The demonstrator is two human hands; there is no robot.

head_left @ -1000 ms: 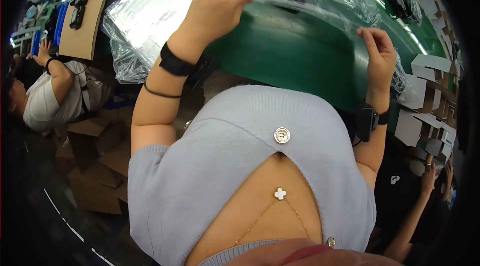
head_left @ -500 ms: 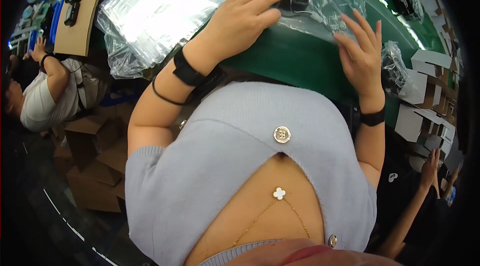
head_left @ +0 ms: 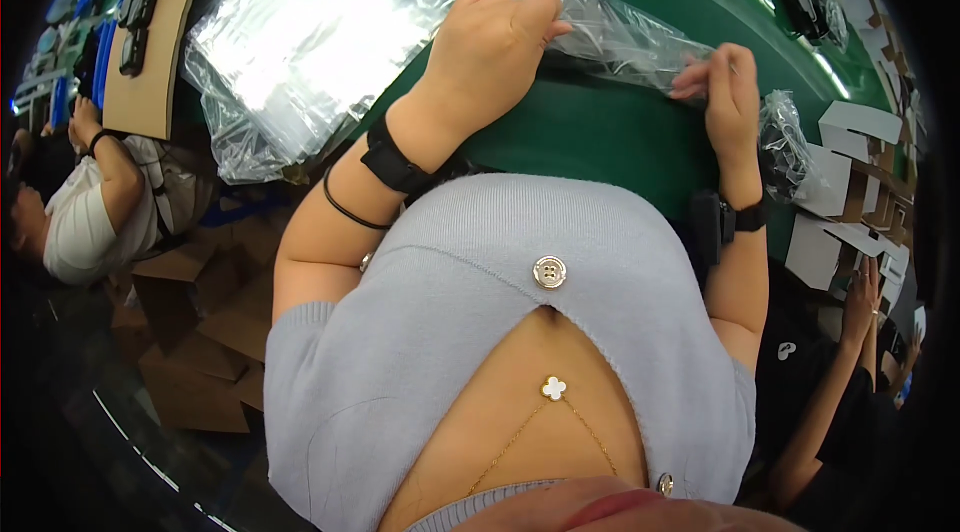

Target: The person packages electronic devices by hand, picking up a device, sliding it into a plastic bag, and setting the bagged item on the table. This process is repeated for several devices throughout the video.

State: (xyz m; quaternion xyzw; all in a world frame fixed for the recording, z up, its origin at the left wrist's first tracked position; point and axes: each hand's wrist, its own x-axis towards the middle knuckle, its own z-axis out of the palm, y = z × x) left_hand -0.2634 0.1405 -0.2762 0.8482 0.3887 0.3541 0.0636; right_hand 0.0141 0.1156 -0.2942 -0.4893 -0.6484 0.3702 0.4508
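Clear plastic film forms the bag (head_left: 630, 37) that is stretched across the green work surface (head_left: 600, 132) between both hands. The left hand (head_left: 490, 52) is closed over the bag's left end, with the fingers curled down onto the film. The right hand (head_left: 725, 97) is pinched on the bag's right end, fingertips together on the film. A dark object is seen inside the bag, but its kind cannot be told. A stack of clear bags (head_left: 300, 42) is laid at the left edge of the green surface, near the left hand. A brown cardboard sheet (head_left: 155, 32) carrying dark parts is placed further left. A crumpled bagged item (head_left: 785, 147) is found just beside the right wrist, and white cardboard pieces (head_left: 845, 202) are spread beyond it. A seated person (head_left: 90, 212) is visible at far left, and another person's arm (head_left: 850, 332) at lower right.
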